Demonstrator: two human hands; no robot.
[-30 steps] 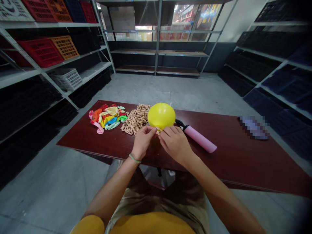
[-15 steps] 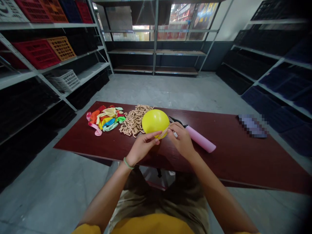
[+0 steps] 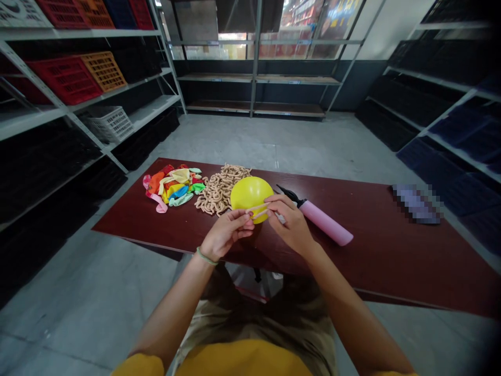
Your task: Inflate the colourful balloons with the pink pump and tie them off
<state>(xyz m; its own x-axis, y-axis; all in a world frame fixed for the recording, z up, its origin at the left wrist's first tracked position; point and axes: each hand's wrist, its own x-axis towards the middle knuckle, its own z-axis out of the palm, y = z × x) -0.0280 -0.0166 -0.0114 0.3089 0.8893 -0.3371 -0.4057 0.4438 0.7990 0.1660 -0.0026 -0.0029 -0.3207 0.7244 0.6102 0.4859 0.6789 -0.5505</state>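
Note:
An inflated yellow balloon (image 3: 251, 192) sits at the table's middle, just beyond my fingers. My left hand (image 3: 229, 232) is closed in a pinch at its near end; the balloon's neck is hidden there. Between my two hands a beige rubber band (image 3: 258, 209) is stretched into two strands. My right hand (image 3: 291, 225) has its fingertips hooked and pinched on the band's right end. Left of the balloon lies a heap of similar beige bands (image 3: 215, 193). A pink hand pump (image 3: 326, 222) with a black end lies right of my right hand.
Limp balloons (image 3: 176, 188) in many colours are piled on the left of the dark red table (image 3: 129, 219). A blurred-out flat item (image 3: 417, 203) lies at the far right. Shelves with crates (image 3: 64, 78) stand left; more racks stand behind and right.
My right fingers have spread away from the left hand, drawing the band out into two clear strands. The view has shifted slightly, moving the table's contents to the right.

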